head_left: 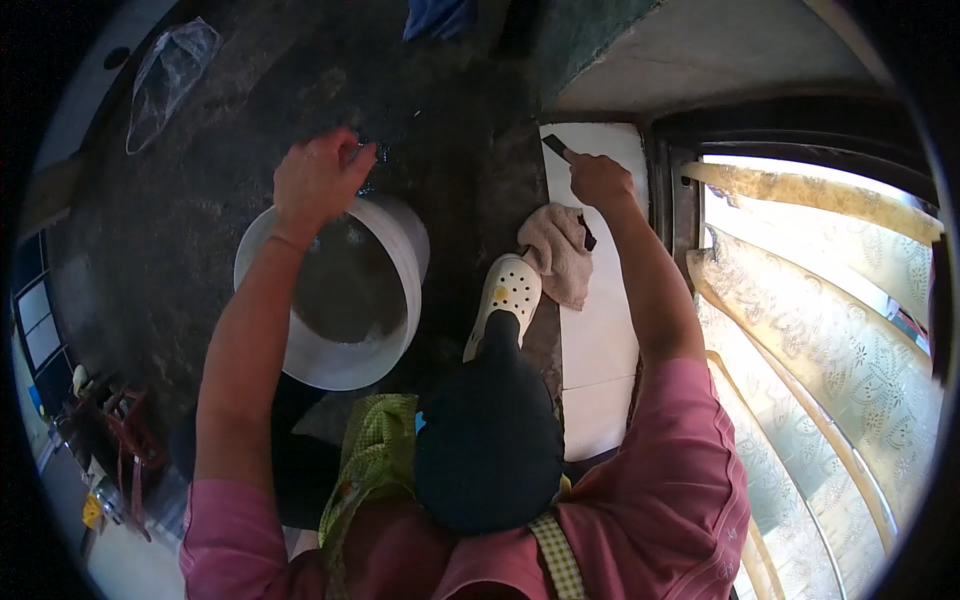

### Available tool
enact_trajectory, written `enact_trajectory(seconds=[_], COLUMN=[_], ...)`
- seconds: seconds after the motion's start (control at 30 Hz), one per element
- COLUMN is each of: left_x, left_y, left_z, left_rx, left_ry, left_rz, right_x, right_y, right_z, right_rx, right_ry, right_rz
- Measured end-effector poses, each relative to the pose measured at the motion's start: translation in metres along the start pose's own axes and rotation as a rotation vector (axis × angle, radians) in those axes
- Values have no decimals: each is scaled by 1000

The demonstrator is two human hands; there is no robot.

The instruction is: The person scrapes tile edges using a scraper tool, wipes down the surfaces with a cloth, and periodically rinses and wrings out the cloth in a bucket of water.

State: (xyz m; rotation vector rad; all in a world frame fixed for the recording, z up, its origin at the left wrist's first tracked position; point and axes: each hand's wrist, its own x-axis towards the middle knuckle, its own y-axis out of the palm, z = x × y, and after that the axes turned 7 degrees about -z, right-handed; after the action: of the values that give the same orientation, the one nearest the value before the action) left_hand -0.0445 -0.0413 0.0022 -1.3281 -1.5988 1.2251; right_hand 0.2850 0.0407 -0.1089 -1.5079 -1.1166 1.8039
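Note:
Over the far rim of a white bucket (350,365) is my left hand (318,178), its fingers drawn together; anything between them is too small to make out. Murky water (350,280) shows inside the bucket. My right hand (600,181) is closed on a dark flat tool (555,146), whose blade end lies over the white tiled ledge (598,345). A brown cloth (560,250) rests on the ledge's edge, nearer to me than my right hand and beside my cream clog (512,290).
A clear plastic bag (175,75) lies on the dark floor (130,250) at the far left. Blue cloth (440,18) shows at the top. Patterned curtains (820,320) hang at the right window. Assorted items (120,430) stand at the lower left.

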Motion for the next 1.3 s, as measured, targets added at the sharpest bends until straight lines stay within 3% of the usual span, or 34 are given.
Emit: enact_trajectory(seconds=[0.2, 0.27, 0.37, 0.47, 0.53, 0.57, 0.63, 0.7, 0.77, 0.8, 0.83, 0.9, 1.0, 1.07, 1.13, 1.27, 1.3], left_x=[0, 1, -1, -4, -4, -5, -5, -2, -4, -4, -5, -10, -8, -8, -7, -9, -8], left_y=[1, 1, -3, -8, -7, -2, 6, 6, 7, 8, 8, 5, 2, 6, 4, 3, 4], left_z=[4, 0, -8, 2, 14, 19, 27, 28, 23, 20, 19, 14, 10, 15, 18, 5, 7], left_rx=[14, -13, 4, -1, -124, -118, -90, -69, -34, -36, -47, -51, -64, -125, -65, -77, -71], left_ry=[23, 24, 22, 173, 197, 221, 236, 298, 386, 391, 287, 183, 220, 194, 218, 168, 151], left_rz=[-20, -25, -21, 17, 153, 150, -26, -48, -142, -147, -112, -73, -126, -125, -137, -165, -170], right_x=[7, -3, -40, -60, -69, -65, -55, -52, -61, -65, -78, -83, -13, 43, 89, 75, 72], right_y=[23, 32, -1, -35, -61, -58, -38, -9, 28, 73, 117, 151, 124, 93, 67, 72, 79], right_z=[12, 3, 47, 131, 176, 186, 198, 157, 99, 70, 42, 19, -15, -41, -71, -50, -42], right_rx=[77, 128, 628, 853, 620, 627, 1126, 785, 761, 498, 439, 260, 246, 37, 208, 348, 243], right_ry=[99, -11, 27, -362, -507, -493, -637, -640, 28, 268, 331, 245, 294, 469, 558, 589, 529], right_rz=[0, -89, -320, -600, -256, -276, -375, -894, -798, -795, -663, -652, -689, -889, -608, -609, -745])
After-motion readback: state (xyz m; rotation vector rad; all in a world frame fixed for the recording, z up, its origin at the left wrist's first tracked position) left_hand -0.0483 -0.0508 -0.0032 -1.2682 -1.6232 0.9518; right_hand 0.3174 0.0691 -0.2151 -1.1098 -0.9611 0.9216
